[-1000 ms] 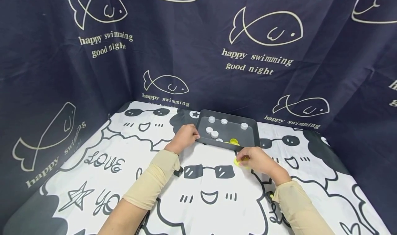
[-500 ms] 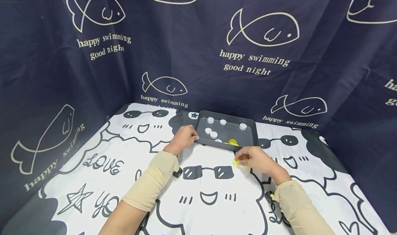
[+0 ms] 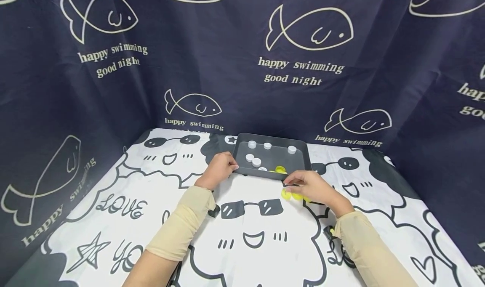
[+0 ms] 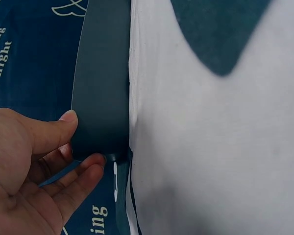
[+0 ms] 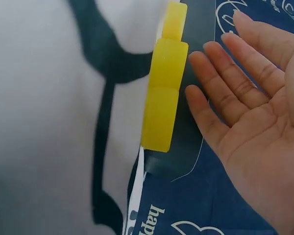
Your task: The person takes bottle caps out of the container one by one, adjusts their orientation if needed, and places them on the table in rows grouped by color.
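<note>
My left hand (image 3: 219, 170) grips the near left corner of a dark grey tray (image 3: 238, 152), its thumb on the rim and its fingers around the corner in the left wrist view. My right hand (image 3: 315, 187) hovers just behind a short row of yellow caps (image 3: 297, 196) on the cloth, in front of the tray's near right corner. In the right wrist view its fingers are spread and slightly bent, apart from the yellow caps (image 5: 164, 98). Inside the tray lie several white caps (image 3: 256, 163) and a yellow cap (image 3: 281, 169); the near wall partly hides some.
A white cloth (image 3: 242, 226) with black cartoon drawings covers the table. Behind the tray hangs a dark blue curtain (image 3: 242, 68) with fish prints, which also closes off both sides. A small black and yellow object (image 3: 330, 232) lies beside the right sleeve.
My right hand has let go of the yellow cap and lifted slightly, so more of the yellow row shows. The left hand stays on the tray corner. The head view has shifted a little.
</note>
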Tool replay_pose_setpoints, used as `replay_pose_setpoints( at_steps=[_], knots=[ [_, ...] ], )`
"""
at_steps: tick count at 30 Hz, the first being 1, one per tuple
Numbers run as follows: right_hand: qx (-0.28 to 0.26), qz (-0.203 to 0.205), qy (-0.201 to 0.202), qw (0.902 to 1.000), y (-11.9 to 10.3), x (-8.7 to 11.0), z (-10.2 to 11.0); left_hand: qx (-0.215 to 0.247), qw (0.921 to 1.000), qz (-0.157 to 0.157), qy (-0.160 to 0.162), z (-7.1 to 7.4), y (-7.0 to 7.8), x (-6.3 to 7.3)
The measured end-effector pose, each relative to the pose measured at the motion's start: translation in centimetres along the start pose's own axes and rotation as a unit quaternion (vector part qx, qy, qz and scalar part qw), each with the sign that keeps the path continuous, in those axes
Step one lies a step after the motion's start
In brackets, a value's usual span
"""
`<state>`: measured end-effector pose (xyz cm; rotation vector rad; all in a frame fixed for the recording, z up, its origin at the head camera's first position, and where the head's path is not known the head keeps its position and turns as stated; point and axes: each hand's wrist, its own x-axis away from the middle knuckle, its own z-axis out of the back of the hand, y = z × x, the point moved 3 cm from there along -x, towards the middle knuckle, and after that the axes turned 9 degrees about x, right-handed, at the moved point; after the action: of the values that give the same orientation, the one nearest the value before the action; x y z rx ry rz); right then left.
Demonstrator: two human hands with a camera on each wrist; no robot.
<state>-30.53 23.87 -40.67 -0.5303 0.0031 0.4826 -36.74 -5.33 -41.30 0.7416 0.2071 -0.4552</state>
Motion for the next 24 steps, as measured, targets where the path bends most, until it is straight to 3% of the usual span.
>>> replay_pose_setpoints(
  at_steps=[12,24],
  knots=[
    [-0.056,-0.001,0.045,0.9974,0.5,0.1,1.4,0.0,1.0,0.009,-0.002,0.1,0.3,0.0],
    [-0.058,-0.004,0.074,0.9956,1.3,0.2,2.1,0.013,0.9999,0.01,0.0,0.1,0.4,0.1]
  ],
)
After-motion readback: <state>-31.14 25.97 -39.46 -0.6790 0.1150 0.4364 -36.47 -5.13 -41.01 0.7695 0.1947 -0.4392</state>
